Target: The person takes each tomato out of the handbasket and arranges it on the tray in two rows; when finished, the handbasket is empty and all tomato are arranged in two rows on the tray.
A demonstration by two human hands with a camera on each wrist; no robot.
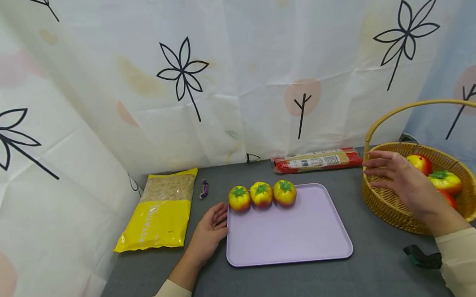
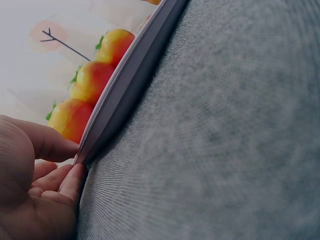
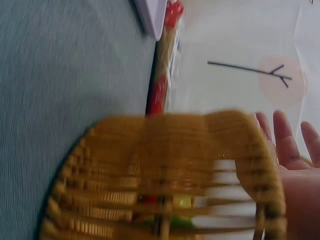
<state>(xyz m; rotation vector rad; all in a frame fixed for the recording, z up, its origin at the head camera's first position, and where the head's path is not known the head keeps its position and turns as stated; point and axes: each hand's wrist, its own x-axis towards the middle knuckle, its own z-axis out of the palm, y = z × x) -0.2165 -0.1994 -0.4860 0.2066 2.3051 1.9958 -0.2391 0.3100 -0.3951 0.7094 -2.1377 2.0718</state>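
Observation:
A lilac tray lies on the grey table with three yellow-red toy tomatoes in a row along its far edge. My left hand rests at the tray's left edge; its fingers touch the rim beside the tomatoes. My right hand hovers open, fingers spread, over the near-left rim of a wicker basket, holding nothing. More tomatoes lie in the basket. The right hand's fingers show past the basket's rim.
A yellow packet lies left of the tray, with a small purple wrapped thing beside it. A red packet of pasta lies behind the tray. A printed curtain backs the table. Black clips sit near the front edge.

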